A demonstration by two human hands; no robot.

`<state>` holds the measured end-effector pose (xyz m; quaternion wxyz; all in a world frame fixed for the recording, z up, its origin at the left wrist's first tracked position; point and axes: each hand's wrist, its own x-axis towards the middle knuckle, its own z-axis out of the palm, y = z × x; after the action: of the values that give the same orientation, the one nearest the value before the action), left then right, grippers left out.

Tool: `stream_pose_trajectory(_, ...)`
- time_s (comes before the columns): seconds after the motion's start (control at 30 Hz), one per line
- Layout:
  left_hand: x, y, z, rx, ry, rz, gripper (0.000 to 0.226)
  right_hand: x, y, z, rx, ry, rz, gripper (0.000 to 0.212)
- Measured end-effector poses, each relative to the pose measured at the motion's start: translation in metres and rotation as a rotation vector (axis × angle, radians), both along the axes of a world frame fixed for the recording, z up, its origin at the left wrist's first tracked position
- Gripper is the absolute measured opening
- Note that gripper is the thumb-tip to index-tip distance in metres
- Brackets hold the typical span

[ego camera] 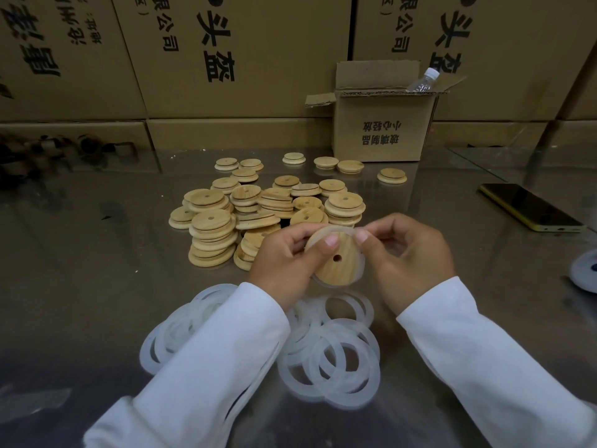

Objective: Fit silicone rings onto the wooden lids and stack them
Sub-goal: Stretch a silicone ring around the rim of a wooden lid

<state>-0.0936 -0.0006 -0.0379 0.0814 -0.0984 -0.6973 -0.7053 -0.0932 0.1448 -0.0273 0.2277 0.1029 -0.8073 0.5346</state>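
Note:
A round wooden lid [336,263] with a small centre hole is held up between both hands, tilted toward me. A translucent silicone ring [332,228] lies around its rim. My left hand [284,257] grips the lid's left edge with the thumb on its face. My right hand [410,253] pinches the ring at the lid's upper right edge. Behind the hands lie several stacks of wooden lids [213,237] and loose lids [326,163]. A heap of loose silicone rings [336,357] lies on the table under my wrists, partly hidden by the sleeves.
A small open cardboard box [381,124] with a plastic bottle [423,80] in it stands at the back right. A phone [529,206] in a yellow case lies at the right. Large cartons [226,59] wall off the back. A white object [586,270] sits at the right edge.

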Motion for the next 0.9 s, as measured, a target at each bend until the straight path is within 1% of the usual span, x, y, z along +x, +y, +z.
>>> stream_pose_trajectory(0.1, 0.0, 0.0003, 0.003, -0.002, 0.034, -0.008, 0.012, -0.0021, -0.0005, 0.0016, -0.067, 0.029, -0.03, 0.017)
stream_pose_trajectory(0.2, -0.0007, 0.0002, 0.0048, 0.051, 0.052, 0.01, 0.011, -0.003, -0.0019, 0.005, -0.076, 0.074, -0.062, 0.02)
stream_pose_trajectory(0.3, -0.0013, 0.0003, 0.0031, 0.098, 0.042, 0.022, 0.016, -0.0026, -0.0009, 0.006, -0.07, 0.058, -0.021, 0.016)
stream_pose_trajectory(0.37, -0.0017, 0.0008, 0.0011, 0.125, 0.025, 0.034, 0.016, -0.0009, -0.0006, 0.0057, -0.083, 0.005, 0.031, 0.01)
stream_pose_trajectory(0.43, -0.0018, 0.0012, -0.0004, 0.159, 0.009, 0.066, 0.025, 0.0009, -0.0011, 0.004, -0.101, -0.036, 0.078, 0.005)
stream_pose_trajectory(0.5, -0.0019, 0.0015, -0.0016, 0.205, -0.013, 0.081, 0.035, 0.0017, -0.0017, 0.002, -0.103, -0.035, 0.078, 0.003)
stream_pose_trajectory(0.57, -0.0023, 0.0017, -0.0021, 0.232, -0.032, 0.076, 0.037, 0.0012, -0.0021, 0.001, -0.078, -0.006, 0.048, 0.004)
stream_pose_trajectory(0.63, -0.0027, 0.0015, -0.0025, 0.232, -0.058, 0.067, 0.034, 0.0007, -0.0023, 0.0003, -0.004, 0.03, 0.006, 0.01)
stream_pose_trajectory(0.7, -0.0028, 0.0017, -0.003, 0.185, -0.079, 0.044, 0.029, 0.0012, -0.0024, -0.0008, 0.063, 0.061, -0.026, 0.014)
stream_pose_trajectory(0.8, -0.0011, 0.0029, -0.0033, 0.097, -0.074, 0.012, 0.02, 0.0022, -0.0032, -0.0024, 0.174, 0.101, -0.026, 0.012)
stream_pose_trajectory(0.87, -0.0008, 0.0026, -0.0032, 0.067, -0.065, 0.012, 0.01, 0.001, -0.0028, -0.0021, 0.192, 0.093, -0.022, 0.012)
stream_pose_trajectory(0.9, -0.0011, 0.0024, -0.003, 0.057, -0.06, 0.012, 0.01, 0.0, -0.0023, -0.0019, 0.174, 0.087, -0.024, 0.013)
